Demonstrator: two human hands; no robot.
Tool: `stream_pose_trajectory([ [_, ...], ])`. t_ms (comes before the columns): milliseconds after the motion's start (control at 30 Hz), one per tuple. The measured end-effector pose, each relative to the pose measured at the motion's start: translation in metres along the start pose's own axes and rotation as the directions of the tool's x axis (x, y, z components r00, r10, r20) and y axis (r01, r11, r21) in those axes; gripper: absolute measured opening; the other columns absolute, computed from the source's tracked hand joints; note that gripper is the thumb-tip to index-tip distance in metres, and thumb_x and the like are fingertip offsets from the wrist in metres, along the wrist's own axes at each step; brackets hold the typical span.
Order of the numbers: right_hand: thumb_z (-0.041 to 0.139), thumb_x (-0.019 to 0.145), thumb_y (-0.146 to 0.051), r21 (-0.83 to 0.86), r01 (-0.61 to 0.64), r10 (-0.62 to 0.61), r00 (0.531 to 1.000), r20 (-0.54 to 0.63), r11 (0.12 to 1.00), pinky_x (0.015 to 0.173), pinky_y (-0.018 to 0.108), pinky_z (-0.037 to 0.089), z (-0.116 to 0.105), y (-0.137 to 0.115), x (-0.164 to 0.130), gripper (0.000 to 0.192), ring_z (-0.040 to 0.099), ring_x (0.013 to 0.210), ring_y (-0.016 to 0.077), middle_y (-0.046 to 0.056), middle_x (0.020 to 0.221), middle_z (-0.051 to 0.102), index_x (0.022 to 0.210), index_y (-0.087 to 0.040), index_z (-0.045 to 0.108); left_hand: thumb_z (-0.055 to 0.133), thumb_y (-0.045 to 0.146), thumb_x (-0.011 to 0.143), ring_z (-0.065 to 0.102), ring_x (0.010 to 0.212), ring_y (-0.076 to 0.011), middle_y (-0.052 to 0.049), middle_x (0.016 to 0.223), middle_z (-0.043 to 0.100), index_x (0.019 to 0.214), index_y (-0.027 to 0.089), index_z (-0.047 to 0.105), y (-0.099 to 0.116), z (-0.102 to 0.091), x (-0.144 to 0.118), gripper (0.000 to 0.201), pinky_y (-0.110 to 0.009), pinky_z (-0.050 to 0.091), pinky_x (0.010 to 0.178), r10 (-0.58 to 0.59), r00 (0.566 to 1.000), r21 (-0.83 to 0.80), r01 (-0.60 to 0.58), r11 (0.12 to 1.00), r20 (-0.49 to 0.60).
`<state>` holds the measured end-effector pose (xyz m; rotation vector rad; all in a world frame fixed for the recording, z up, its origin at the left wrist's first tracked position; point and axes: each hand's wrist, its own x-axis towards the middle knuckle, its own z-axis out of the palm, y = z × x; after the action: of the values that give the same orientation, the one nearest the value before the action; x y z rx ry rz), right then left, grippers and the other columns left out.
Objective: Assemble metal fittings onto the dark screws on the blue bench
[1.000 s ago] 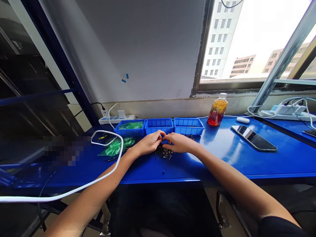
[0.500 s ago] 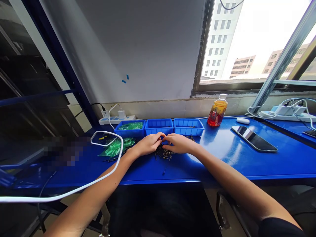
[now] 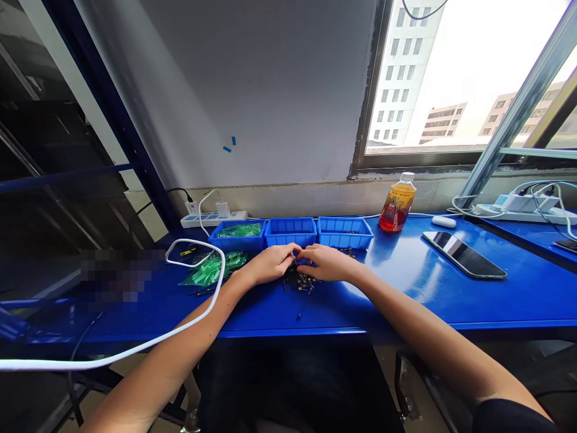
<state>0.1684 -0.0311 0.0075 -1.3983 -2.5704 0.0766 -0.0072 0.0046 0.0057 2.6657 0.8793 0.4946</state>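
- Little has shifted since the earlier frames: both hands sit in the same spot over the pile, with only a slight change in the fingers where they meet.
- Nearest, both bare forearms reach forward over the front edge of the glossy blue surface, and a thick white cable loops across the left forearm.
- One stray dark pin lies alone on the surface, just in front of the hands.
- Next comes the heap of small dark metal parts, lying under and just before both hands.
- Left hand and right hand meet fingertip to fingertip over that heap; each grip is pinched shut, but the piece between the fingertips is too small to make out.
- Beside the left hand lie clear bags of green parts.
- Behind the hands stand three shallow blue plastic bins in a row: the left bin holds more green bags, the middle bin and the right bin sit just beyond the fingertips.
- Further right, well apart from the hands, stand a clear bottle of orange drink and a dark smartphone lying flat.
- At the back, a white power strip rests against the grey wall, and a window shows pale buildings outside.
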Motion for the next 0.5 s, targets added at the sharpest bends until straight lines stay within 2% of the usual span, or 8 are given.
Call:
stream_pose_trajectory([
  [167,0.054,0.080,-0.017,0.036,0.026,-0.022,0.995,-0.102,0.999,0.074,0.028,0.043,0.0025,0.0016,0.0002,0.020,0.054,0.084,0.0174,0.007,0.087,0.054,0.097,-0.014,0.064,0.037,0.018,0.084,0.057,0.071,-0.0157,-0.002,0.077,0.062,0.106,0.018,0.054,-0.0023,0.0007,0.0011,0.028,-0.025,0.042,0.067,0.006,1.000,-0.007,-0.006,1.000,-0.007],
  [300,0.047,0.076,-0.003,0.083,0.052,-0.030,0.970,-0.241,0.995,0.076,0.027,0.043,0.0037,0.0031,0.0011,0.028,0.053,0.084,0.0149,0.007,0.092,0.051,0.094,-0.015,0.064,0.038,0.020,0.084,0.056,0.067,-0.0159,-0.001,0.072,0.060,0.099,0.018,0.053,-0.0044,0.0014,0.0017,0.021,-0.025,0.040,0.062,-0.004,1.000,0.012,0.004,1.000,0.004],
  [400,0.046,0.076,-0.002,0.078,0.047,-0.022,0.954,-0.298,0.996,0.076,0.028,0.043,0.0022,0.0021,0.0020,0.025,0.052,0.086,0.0162,0.007,0.089,0.054,0.089,-0.015,0.064,0.039,0.022,0.084,0.055,0.065,-0.0161,-0.002,0.072,0.060,0.091,0.017,0.052,-0.0049,0.0018,0.0017,0.015,-0.025,0.040,0.061,-0.009,1.000,0.018,0.008,1.000,0.019],
  [500,0.048,0.078,-0.005,0.085,0.066,-0.038,0.954,-0.297,0.994,0.076,0.029,0.043,0.0006,0.0002,0.0026,0.020,0.054,0.083,0.0164,0.006,0.081,0.059,0.086,-0.015,0.064,0.040,0.023,0.084,0.054,0.064,-0.0161,-0.002,0.071,0.060,0.085,0.018,0.050,-0.0051,0.0022,0.0017,0.012,-0.025,0.039,0.060,0.000,1.000,0.010,-0.001,1.000,0.018],
])
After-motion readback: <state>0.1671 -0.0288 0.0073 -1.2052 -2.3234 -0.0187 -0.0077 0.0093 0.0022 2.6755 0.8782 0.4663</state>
